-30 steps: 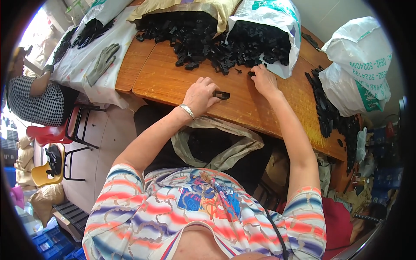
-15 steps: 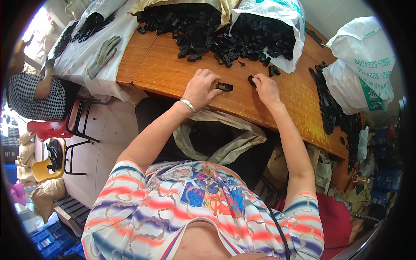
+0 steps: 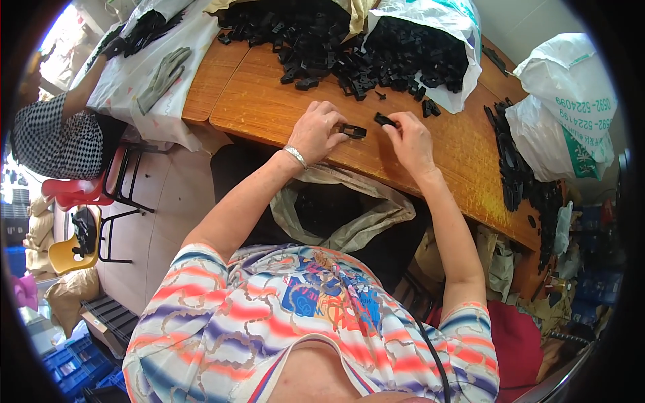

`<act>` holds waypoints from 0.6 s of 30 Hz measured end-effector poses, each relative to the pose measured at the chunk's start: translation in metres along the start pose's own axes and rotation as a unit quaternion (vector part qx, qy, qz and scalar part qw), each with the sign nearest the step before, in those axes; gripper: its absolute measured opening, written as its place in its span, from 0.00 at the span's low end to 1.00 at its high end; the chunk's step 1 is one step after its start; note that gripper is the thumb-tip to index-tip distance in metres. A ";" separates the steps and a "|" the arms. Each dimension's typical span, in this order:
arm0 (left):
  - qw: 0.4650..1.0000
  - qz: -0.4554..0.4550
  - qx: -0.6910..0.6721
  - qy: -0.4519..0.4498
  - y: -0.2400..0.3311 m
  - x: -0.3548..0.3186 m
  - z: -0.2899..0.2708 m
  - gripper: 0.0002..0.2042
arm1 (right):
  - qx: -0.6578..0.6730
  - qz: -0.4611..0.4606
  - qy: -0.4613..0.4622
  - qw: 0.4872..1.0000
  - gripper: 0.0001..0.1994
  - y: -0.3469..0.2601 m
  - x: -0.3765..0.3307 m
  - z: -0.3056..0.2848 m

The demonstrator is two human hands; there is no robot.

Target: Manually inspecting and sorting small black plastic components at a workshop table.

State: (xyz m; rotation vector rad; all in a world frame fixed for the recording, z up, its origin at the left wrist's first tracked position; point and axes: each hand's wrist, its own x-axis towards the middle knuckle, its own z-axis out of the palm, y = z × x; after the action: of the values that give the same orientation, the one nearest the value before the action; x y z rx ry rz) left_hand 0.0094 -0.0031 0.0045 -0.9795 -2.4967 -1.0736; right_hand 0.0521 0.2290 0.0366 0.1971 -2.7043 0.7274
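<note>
Near the front edge of the wooden table (image 3: 262,101), my left hand (image 3: 317,136) grips a small black plastic frame (image 3: 354,131) that juts out to the right of its fingers. A bracelet circles that wrist. My right hand (image 3: 411,142), a short way to the right, pinches a smaller black plastic piece (image 3: 383,119) between thumb and fingertips. The two parts are apart, with a narrow gap of tabletop between them. Below, at the table's edge, an open bag (image 3: 379,225) lies across my lap, its inside dark.
A large pile of black plastic parts (image 3: 316,50) spills from bags at the back. Long black pieces (image 3: 510,168) lie at the right beside a white plastic bag (image 3: 561,107). At the left, a grey glove (image 3: 161,80) rests on a covered table, where another person (image 3: 50,138) sits.
My right hand has shifted slightly left, bringing its black piece closer to the frame. The frame still sits in my left hand. The other person's arm now reaches farther up the covered table.
</note>
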 end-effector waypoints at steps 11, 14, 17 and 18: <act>1.000 0.001 -0.005 0.004 -0.002 -0.001 0.002 0.13 | 0.013 -0.121 -0.011 0.993 0.10 -0.034 -0.001 0.025; 1.000 0.001 -0.006 0.000 -0.003 -0.001 0.001 0.12 | -0.005 -0.131 -0.020 0.991 0.10 -0.034 -0.002 0.025; 1.000 -0.012 -0.010 -0.013 -0.001 0.000 0.000 0.12 | -0.063 -0.151 -0.029 0.986 0.11 -0.036 -0.007 0.028; 1.000 -0.014 -0.011 -0.014 -0.002 0.000 0.000 0.12 | -0.103 -0.172 -0.026 0.979 0.11 -0.037 -0.009 0.029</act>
State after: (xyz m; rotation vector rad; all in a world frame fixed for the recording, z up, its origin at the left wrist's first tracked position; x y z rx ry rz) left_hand 0.0083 -0.0038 0.0036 -0.9743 -2.5326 -1.1059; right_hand 0.0601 0.1823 0.0268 0.6197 -2.6687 0.3430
